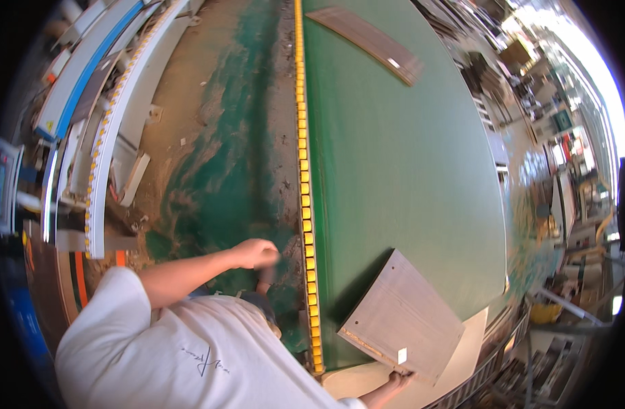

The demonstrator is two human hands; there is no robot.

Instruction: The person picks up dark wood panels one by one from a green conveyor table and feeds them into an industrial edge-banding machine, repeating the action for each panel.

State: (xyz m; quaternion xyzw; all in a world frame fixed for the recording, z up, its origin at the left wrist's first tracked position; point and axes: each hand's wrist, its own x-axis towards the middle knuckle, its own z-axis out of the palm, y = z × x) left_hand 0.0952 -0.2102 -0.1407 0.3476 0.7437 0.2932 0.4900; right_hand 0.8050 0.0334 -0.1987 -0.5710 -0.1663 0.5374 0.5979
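My right hand (398,382) grips the near edge of a grey-brown wood-grain panel (409,317), its thumb by a small white label. The panel lies slanted across the near end of a green conveyor belt (408,184) and overlaps a pale tan surface (346,383). Small dark holes show near its left side, and one edge strip looks rough and yellowish. My left hand (256,253) hangs over the floor, left of the belt, with its fingers curled in. Its fingertips are blurred, and I see nothing held there.
A row of yellow rollers (306,204) edges the belt's left side. Farther up the belt lies another wood-grain panel (367,42). A second roller rail (100,163) stands at the left beyond the worn green floor (214,184). Stacked boards and equipment crowd the right.
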